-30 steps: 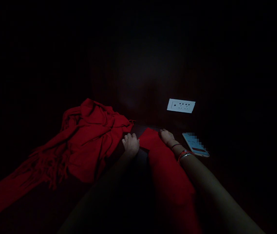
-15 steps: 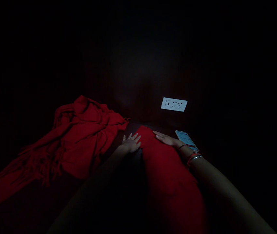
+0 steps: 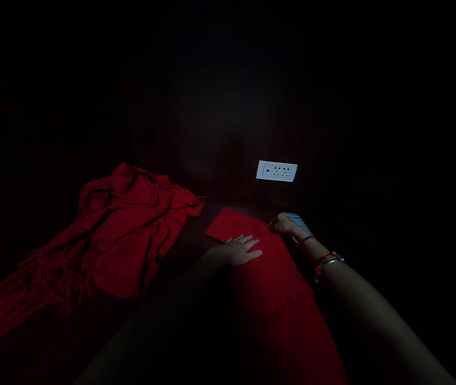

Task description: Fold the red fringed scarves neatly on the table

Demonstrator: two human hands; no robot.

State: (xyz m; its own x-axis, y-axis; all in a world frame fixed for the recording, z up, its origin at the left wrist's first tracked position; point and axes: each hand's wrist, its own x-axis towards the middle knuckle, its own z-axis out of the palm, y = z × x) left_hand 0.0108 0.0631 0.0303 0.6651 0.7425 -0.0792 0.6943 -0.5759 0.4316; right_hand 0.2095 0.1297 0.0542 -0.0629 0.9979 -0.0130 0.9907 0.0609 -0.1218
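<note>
Fringed cloth [image 3: 131, 224]: crumpled heap, left, apart from both hands. Flat red cloth [image 3: 287, 299]: extends from near right to far centre, beneath the left hand [image 3: 244, 250], which lies palm down, fingers spread, gripping nothing, apparently to hold the fabric flat. Right hand [image 3: 285, 224]: fingers curled at the cloth's far right edge, probably to control it; a pinch cannot be confirmed. Socket panel [image 3: 276, 171]: far, right of centre. Phone [image 3: 298, 220]: right, partly hidden by the right hand.

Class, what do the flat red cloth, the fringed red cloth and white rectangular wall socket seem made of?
Flat red cloth: matt fabric, showing no shine; fibre unclear. Fringed red cloth: soft fabric, perhaps woolly, by folds and tassels. White rectangular wall socket: probably plastic, by smooth even face.
</note>
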